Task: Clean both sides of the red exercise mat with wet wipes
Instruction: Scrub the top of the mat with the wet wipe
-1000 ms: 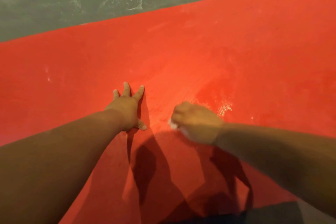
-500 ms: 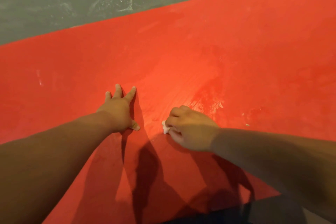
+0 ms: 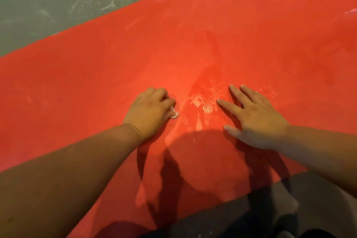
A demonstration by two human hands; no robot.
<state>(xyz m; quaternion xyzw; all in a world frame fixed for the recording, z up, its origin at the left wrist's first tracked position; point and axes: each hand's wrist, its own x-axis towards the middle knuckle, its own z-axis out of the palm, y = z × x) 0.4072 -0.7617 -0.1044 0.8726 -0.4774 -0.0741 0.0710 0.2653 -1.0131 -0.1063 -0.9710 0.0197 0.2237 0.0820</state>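
The mat (image 3: 251,35) is a flat red sheet on a grey floor (image 3: 48,2), its surface dull and faintly smeared with pale streaks. Between the hands lies a wet patch (image 3: 204,104) that shines and shows a fine ribbed texture. The mat's long axis runs on a slant from lower left to upper right; its far edge rises the same way against the floor, and its near edge crosses the lower right corner. Both ends are cut off by the frame.

The left hand (image 3: 148,112) rests knuckles-up on the mat, fingers curled around a white wipe (image 3: 174,115), of which only a small corner peeks out by the thumb. The right hand (image 3: 257,120) lies flat on the mat just beside the wet patch, fingers straight and spread, holding nothing.

Shadows of the arms darken the near part of the mat. A pale mark at the right edge is too blurred to name.
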